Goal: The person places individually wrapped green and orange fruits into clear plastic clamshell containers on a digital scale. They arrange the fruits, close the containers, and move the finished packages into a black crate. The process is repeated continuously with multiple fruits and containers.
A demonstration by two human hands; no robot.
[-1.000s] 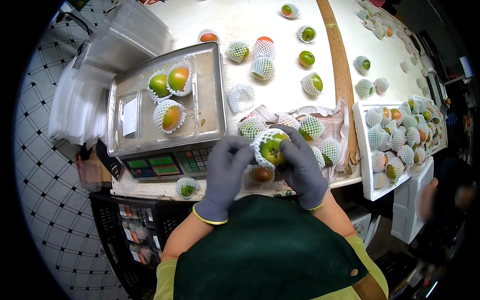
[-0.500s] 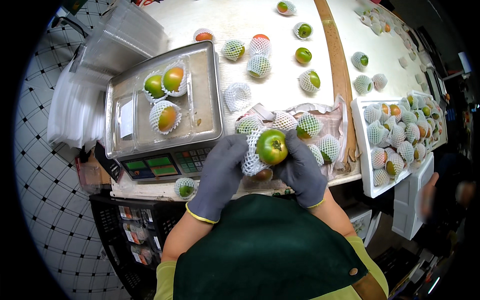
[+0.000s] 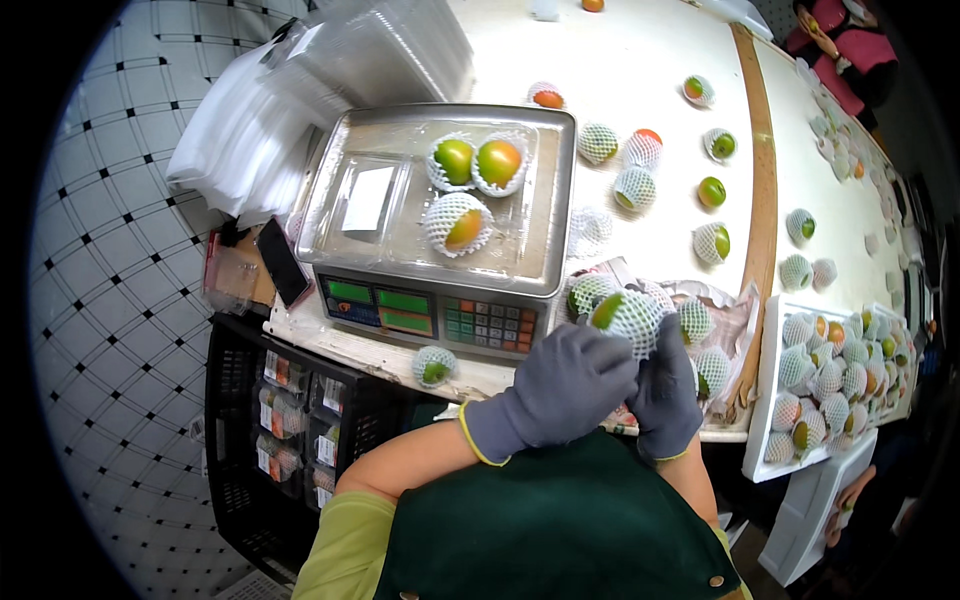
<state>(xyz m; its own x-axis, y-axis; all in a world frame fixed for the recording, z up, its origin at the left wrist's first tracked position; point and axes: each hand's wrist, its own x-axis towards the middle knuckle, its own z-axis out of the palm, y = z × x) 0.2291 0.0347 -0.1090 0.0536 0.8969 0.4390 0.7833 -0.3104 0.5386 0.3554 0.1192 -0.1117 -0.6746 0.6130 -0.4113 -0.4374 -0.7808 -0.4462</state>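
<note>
Both my hands wear grey gloves with yellow cuffs and meet at the front of the bench. My left hand [image 3: 575, 385] and my right hand [image 3: 668, 395] are closed around a green tomato [image 3: 628, 320] in a white foam net, a patch of green skin showing at its left. Beyond them, several netted tomatoes [image 3: 694, 320] lie on crumpled paper [image 3: 738, 318]. To the left, a digital scale [image 3: 435, 312] bears an open clear plastic box [image 3: 378, 238]. In the box sit three tomatoes [image 3: 462, 228] in foam nets.
Stacked clear boxes [image 3: 405, 50] stand behind the scale at left. One netted tomato [image 3: 434, 367] lies at the bench's front edge, above a black crate [image 3: 225, 420] of packed boxes. A white foam box [image 3: 762, 420] of netted tomatoes stands right. Another person [image 3: 865, 55] is at far right.
The foam net now covers most of the tomato in my hands; before, its green top was bare. My left hand has turned, its back now upward. The view has swung left.
</note>
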